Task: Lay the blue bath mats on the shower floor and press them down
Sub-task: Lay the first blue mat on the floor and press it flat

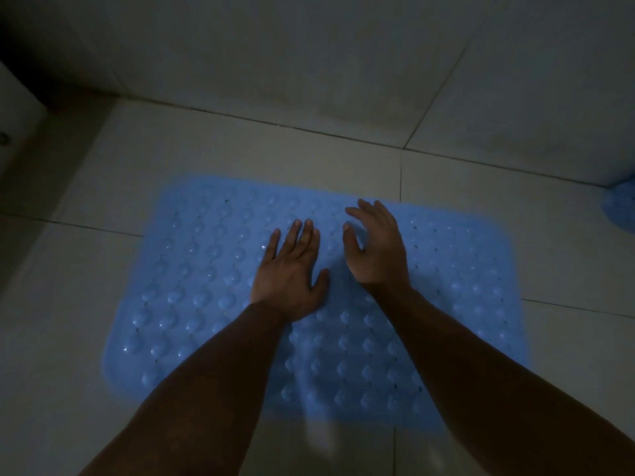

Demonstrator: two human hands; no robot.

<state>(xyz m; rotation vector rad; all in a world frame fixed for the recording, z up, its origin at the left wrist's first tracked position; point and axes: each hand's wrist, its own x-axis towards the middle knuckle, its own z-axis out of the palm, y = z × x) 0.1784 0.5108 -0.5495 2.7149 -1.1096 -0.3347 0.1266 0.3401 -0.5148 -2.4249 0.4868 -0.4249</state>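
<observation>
Dim tiled floor [103,338], second mat [620,209] cropped

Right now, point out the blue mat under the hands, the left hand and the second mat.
blue mat [192,297], head view, bumpy left half.
left hand [288,273], head view, back of hand.
second mat [622,207], head view, corner at right edge.

Dim light is falling on the pale tiled floor [68,338], which is meeting a grey wall [309,63]; dark grout lines are crossing it.
</observation>
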